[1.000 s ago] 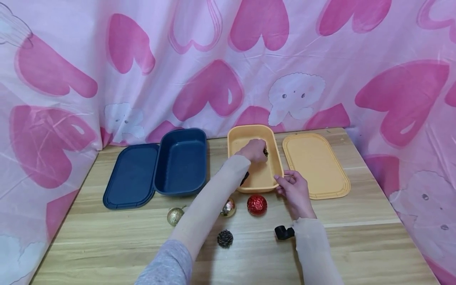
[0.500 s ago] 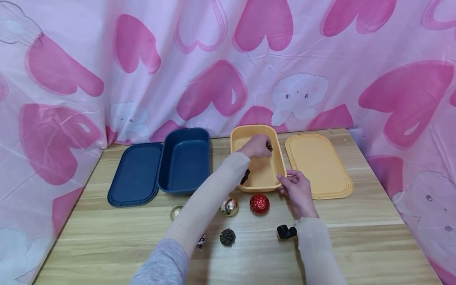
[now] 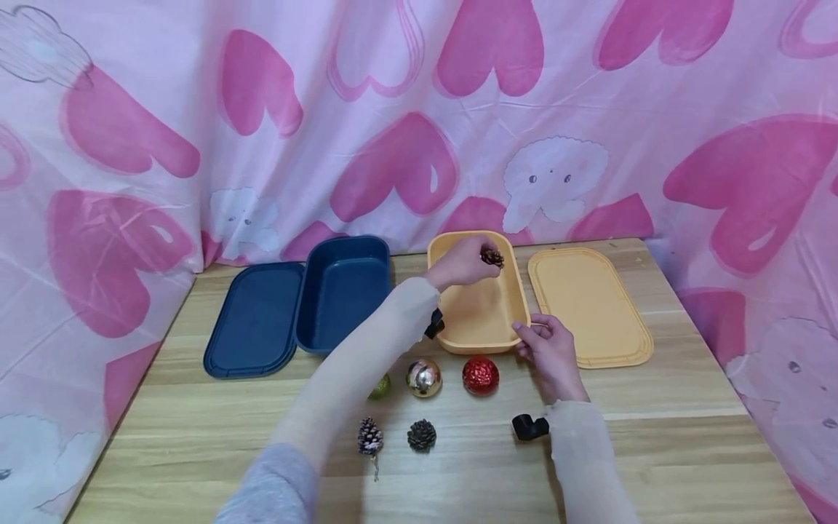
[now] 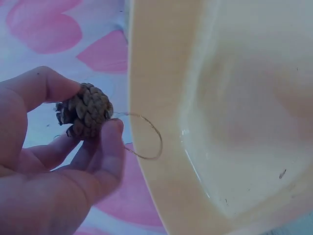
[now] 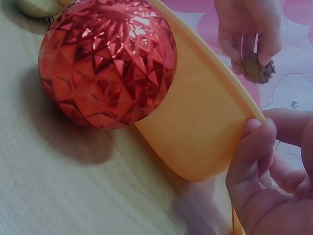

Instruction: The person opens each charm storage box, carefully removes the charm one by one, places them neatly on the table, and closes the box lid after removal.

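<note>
My left hand pinches a brown pine cone between thumb and fingers, above the yellow box. In the left wrist view a thin string loop hangs from the cone beside the box wall. My right hand grips the rim of the box at its front right corner, thumb on one side and fingers on the other. A faceted red ball lies on the table just in front of the box. The inside of the box is partly hidden by my left hand.
A blue box and blue lid lie to the left, a yellow lid to the right. In front are a gold ball, a green ball, a dark pine cone and a white-tipped pine cone.
My left hand has lifted the pine cone from lower inside the yellow box. Its forearm has shifted left, uncovering the white-tipped cone and green ball. My right hand keeps its grip on the rim.
</note>
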Motion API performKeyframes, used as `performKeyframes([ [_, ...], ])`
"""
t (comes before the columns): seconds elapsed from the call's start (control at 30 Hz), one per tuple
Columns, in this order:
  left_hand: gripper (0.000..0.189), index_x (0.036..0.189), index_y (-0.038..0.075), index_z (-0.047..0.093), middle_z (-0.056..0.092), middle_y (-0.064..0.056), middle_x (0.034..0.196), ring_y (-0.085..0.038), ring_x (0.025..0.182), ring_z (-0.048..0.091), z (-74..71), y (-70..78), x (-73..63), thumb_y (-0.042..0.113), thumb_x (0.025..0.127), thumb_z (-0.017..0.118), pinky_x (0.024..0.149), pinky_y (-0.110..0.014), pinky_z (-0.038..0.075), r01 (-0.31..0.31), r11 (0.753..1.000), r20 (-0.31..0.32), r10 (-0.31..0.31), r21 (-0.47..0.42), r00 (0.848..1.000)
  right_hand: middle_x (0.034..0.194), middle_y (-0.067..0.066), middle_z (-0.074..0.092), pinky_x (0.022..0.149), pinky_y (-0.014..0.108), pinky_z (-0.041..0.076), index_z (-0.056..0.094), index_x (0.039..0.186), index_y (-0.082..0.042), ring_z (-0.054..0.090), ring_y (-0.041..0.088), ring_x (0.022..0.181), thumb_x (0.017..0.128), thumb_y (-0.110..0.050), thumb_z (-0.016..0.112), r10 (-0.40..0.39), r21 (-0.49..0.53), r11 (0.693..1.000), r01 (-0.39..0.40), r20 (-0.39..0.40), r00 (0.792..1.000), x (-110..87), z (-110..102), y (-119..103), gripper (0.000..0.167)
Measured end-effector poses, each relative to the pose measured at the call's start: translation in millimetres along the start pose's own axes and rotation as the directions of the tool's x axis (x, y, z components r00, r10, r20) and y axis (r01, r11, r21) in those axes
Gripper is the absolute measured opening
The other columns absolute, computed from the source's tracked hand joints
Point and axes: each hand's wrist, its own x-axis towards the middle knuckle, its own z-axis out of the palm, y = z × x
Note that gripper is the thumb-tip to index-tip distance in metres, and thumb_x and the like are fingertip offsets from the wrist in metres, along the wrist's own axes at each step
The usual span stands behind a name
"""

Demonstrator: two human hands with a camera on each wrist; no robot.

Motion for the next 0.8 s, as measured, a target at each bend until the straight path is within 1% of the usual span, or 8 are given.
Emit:
performKeyframes([
  [0.13, 0.049, 0.131, 0.006, 0.056, 0.063, -0.008, 0.124, -0.018, 0.112, 0.059, -6.5, -0.5, -7.2, 0.024, 0.087, 0.069, 0.095, -0.027, 0.048, 0.026, 0.995, -0.029, -0.029, -0.094, 0.999, 0.077, -0.009, 0.059, 0.061, 0.02, 0.053, 0.044, 0.121, -0.005, 0.059, 0.005, 0.061, 0.09, -0.013, 0.067, 0.0, -0.006, 1.0, 0.0, 0.003, 1.0, -0.9, -0.9, -0.9, 0.04],
  [0.2, 0.051, 0.132, 0.008, 0.055, 0.062, -0.007, 0.125, -0.018, 0.112, 0.059, -10.0, -0.8, -10.9, 0.027, 0.087, 0.069, 0.093, -0.028, 0.05, 0.041, 0.988, -0.039, -0.047, -0.147, 0.998, 0.077, -0.009, 0.059, 0.061, 0.02, 0.053, 0.044, 0.123, -0.004, 0.059, 0.006, 0.062, 0.09, -0.014, 0.067, 0.004, -0.006, 1.0, -0.004, 0.005, 1.0, -1.1, -1.2, -1.0, 0.041],
  [0.27, 0.05, 0.131, 0.009, 0.056, 0.062, -0.006, 0.123, -0.017, 0.11, 0.059, -13.1, -1.5, -13.9, 0.03, 0.088, 0.069, 0.09, -0.028, 0.051, 0.041, 0.982, -0.054, -0.052, -0.186, 0.997, 0.077, -0.009, 0.059, 0.061, 0.02, 0.053, 0.043, 0.123, -0.004, 0.059, 0.006, 0.062, 0.09, -0.014, 0.067, 0.006, -0.006, 1.0, -0.006, 0.004, 1.0, -1.0, -1.1, -0.6, 0.042],
  [0.4, 0.049, 0.129, 0.011, 0.059, 0.063, -0.004, 0.121, -0.016, 0.107, 0.06, -19.8, -2.2, -20.2, 0.033, 0.087, 0.07, 0.088, -0.026, 0.051, 0.023, 0.973, -0.101, -0.047, -0.231, 0.994, 0.077, -0.009, 0.059, 0.061, 0.02, 0.053, 0.044, 0.123, -0.004, 0.059, 0.005, 0.062, 0.091, -0.015, 0.067, 0.004, -0.009, 1.0, -0.004, 0.002, 1.0, -0.5, -1.4, -0.1, 0.041],
  [0.6, 0.046, 0.127, 0.013, 0.061, 0.064, -0.002, 0.118, -0.015, 0.104, 0.061, -28.0, -1.5, -34.4, 0.032, 0.086, 0.072, 0.087, -0.025, 0.052, 0.021, 0.953, -0.167, -0.074, -0.302, 0.983, 0.078, -0.009, 0.06, 0.062, 0.021, 0.054, 0.044, 0.123, -0.006, 0.059, 0.006, 0.063, 0.09, -0.017, 0.068, 0.004, -0.02, 1.0, -0.004, 0.002, 1.0, 0.2, -2.2, 0.1, 0.042],
  [0.7, 0.044, 0.126, 0.014, 0.062, 0.065, -0.003, 0.118, -0.016, 0.105, 0.061, -30.7, -0.5, -42.0, 0.029, 0.086, 0.073, 0.087, -0.024, 0.053, -0.002, 0.943, -0.185, -0.063, -0.334, 0.981, 0.079, -0.008, 0.06, 0.063, 0.021, 0.054, 0.044, 0.123, -0.006, 0.06, 0.006, 0.064, 0.09, -0.019, 0.069, 0.008, -0.022, 1.0, -0.008, 0.001, 1.0, -0.4, -3.0, -0.8, 0.043],
  [0.8, 0.042, 0.125, 0.014, 0.063, 0.065, -0.004, 0.119, -0.017, 0.106, 0.062, -32.3, 0.2, -49.3, 0.027, 0.086, 0.073, 0.086, -0.024, 0.054, -0.031, 0.924, -0.201, -0.05, -0.381, 0.978, 0.08, -0.007, 0.061, 0.063, 0.021, 0.054, 0.044, 0.123, -0.006, 0.06, 0.007, 0.063, 0.09, -0.019, 0.069, 0.013, -0.021, 1.0, -0.013, -0.001, 1.0, -1.0, -3.7, -1.7, 0.044],
])
